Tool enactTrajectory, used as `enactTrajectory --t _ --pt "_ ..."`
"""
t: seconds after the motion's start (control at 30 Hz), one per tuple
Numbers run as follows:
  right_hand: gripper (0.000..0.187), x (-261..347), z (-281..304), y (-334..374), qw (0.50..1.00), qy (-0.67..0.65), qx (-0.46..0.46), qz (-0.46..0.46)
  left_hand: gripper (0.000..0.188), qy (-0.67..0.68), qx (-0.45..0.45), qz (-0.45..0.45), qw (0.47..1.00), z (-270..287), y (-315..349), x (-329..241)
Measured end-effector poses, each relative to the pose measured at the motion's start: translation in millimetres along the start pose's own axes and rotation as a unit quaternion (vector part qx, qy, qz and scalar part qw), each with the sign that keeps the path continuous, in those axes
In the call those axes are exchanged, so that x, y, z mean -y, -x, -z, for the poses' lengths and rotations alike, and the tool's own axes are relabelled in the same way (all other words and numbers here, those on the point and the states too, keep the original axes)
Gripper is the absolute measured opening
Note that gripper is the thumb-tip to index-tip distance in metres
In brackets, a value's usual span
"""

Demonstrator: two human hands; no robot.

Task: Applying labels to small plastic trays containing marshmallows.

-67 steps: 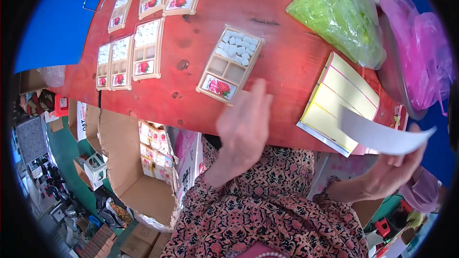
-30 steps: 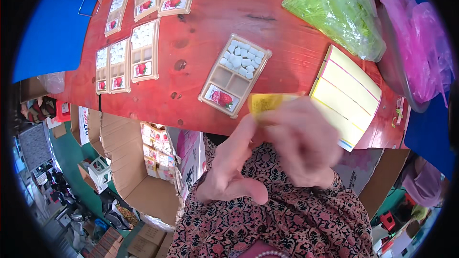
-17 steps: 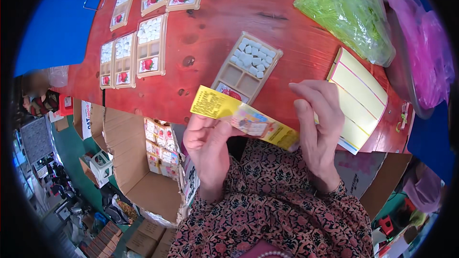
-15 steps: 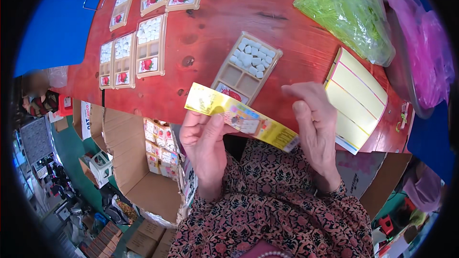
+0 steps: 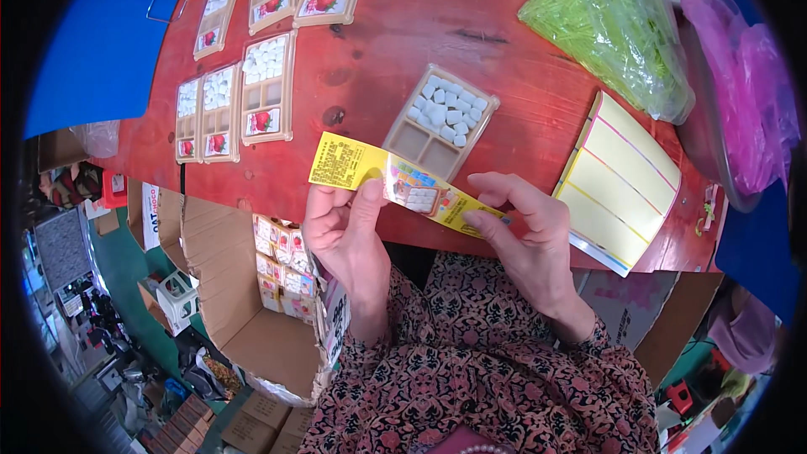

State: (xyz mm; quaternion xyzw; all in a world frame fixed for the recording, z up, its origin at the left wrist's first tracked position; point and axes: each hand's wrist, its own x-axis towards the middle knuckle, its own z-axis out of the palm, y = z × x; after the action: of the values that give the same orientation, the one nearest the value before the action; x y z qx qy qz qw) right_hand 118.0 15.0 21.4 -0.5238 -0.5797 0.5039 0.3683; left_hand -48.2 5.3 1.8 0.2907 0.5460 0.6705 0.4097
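Left of the lone tray (image 5: 409,137), well apart on the red table (image 5: 403,0), six trays (image 5: 262,94) lie in two rows of three, white pieces (image 5: 267,59) at their far ends. Nearer than the lone tray and to its left, past the table edge, an open carton (image 5: 261,345) contains packets (image 5: 284,265).

At the lone tray's near left, the left hand (image 5: 349,219) is clamped on the yellow strip (image 5: 416,189), thumb on its face. The strip hides the tray's near end; the height between them cannot be judged. Its long axis crosses the tray's at roughly a right angle, running rightward out of the left grip. At its right end is the right hand (image 5: 538,244), thumb overlapping the face, forefinger apart from the thumb; whether it bears on the strip cannot be told. As viewed, the right forefinger is nearer the tray, just beside its near right corner.

Right of the lone tray lie lined sheets (image 5: 622,185); beyond them, a green bag (image 5: 605,42), then a pink bag (image 5: 740,76).
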Motion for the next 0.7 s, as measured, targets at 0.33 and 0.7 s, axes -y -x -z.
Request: enactTrajectory --t 0.33,0.7 --pt "0.003 -8.4 24.4 -5.2 0.953 -0.198 -0.229 0.022 0.085 -0.329 0.172 -0.098 0.923 1.0 -24.5 1.7" --pt "0.013 -30.1 43.2 -0.8 0.926 -0.272 -0.262 0.021 0.102 -0.538 0.217 -0.177 0.795 -32.5 -16.1 17.2"
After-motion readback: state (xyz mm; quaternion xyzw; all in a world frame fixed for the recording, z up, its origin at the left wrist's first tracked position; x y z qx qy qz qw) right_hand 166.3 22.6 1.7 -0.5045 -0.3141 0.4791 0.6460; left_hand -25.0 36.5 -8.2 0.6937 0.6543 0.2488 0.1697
